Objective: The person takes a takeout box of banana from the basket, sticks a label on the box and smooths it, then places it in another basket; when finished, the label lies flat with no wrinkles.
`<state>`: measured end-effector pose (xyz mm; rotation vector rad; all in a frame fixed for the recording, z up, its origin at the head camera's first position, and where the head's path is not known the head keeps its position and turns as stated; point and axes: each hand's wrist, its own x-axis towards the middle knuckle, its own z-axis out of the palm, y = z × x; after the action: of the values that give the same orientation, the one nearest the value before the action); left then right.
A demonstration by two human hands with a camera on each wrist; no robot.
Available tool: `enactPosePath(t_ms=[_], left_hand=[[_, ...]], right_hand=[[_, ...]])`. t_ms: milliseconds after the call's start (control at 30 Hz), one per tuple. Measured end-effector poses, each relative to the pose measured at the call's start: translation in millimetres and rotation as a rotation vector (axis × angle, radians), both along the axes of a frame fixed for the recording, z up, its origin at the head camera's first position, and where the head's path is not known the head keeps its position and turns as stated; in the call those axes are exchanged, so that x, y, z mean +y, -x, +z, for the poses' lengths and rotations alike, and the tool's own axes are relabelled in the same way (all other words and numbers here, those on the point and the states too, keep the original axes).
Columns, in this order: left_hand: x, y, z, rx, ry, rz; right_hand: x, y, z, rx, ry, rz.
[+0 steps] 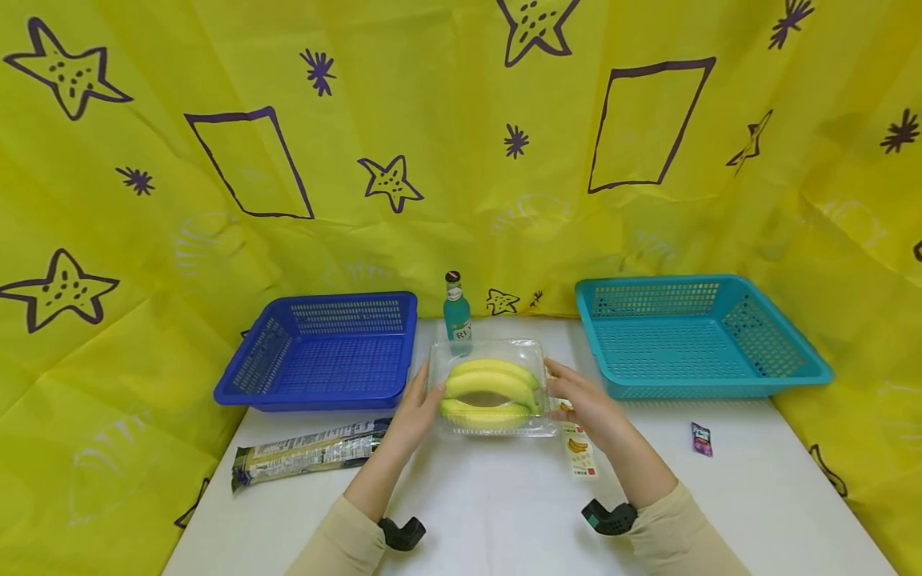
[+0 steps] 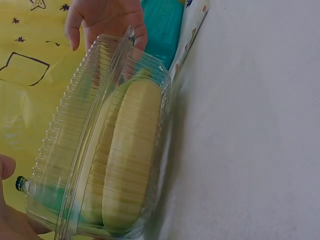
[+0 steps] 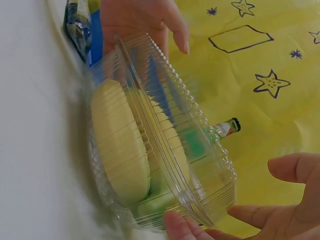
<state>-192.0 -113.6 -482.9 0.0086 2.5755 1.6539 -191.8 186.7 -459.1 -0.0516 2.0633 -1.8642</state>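
A clear plastic clamshell box [image 1: 522, 350] with yellow bananas [image 1: 490, 386] inside stands at the middle of the white table, its lid down over them. My left hand [image 1: 416, 412] lies along the box's left side. On the opposite side, my right hand [image 1: 592, 406] touches the box with fingers extended. In the right wrist view, the right fingertips [image 3: 179, 227] meet the box's end wall while the thumb stands apart. Across the box in that view, the left hand [image 3: 137, 17] has its thumb stretched out. Directly behind the box is a green-blue glass bottle [image 1: 457, 312] with a dark cap.
A dark blue basket [image 1: 310, 398] stands back left, a teal basket [image 1: 720, 386] back right. A long shiny packet [image 1: 310, 454] lies left of the left forearm. Beside the right hand is a sticker sheet [image 1: 580, 454] with banana pictures; farther right, a small purple sachet [image 1: 701, 439]. Yellow cloth [image 1: 461, 240] hangs behind.
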Motion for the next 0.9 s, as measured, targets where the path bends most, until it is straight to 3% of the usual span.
enactPosePath(t_ms=[367,900], left_hand=[[-3.2,7.1,-12.9,-0.011,-0.074,-0.008],[-2.1,9.5,-9.8,-0.026,-0.056,-0.011]], right_hand=[[-6,4.9,-10.1,-0.025,0.006,-0.002],[-8,8.8,-14.7,-0.024,0.015,0.007]])
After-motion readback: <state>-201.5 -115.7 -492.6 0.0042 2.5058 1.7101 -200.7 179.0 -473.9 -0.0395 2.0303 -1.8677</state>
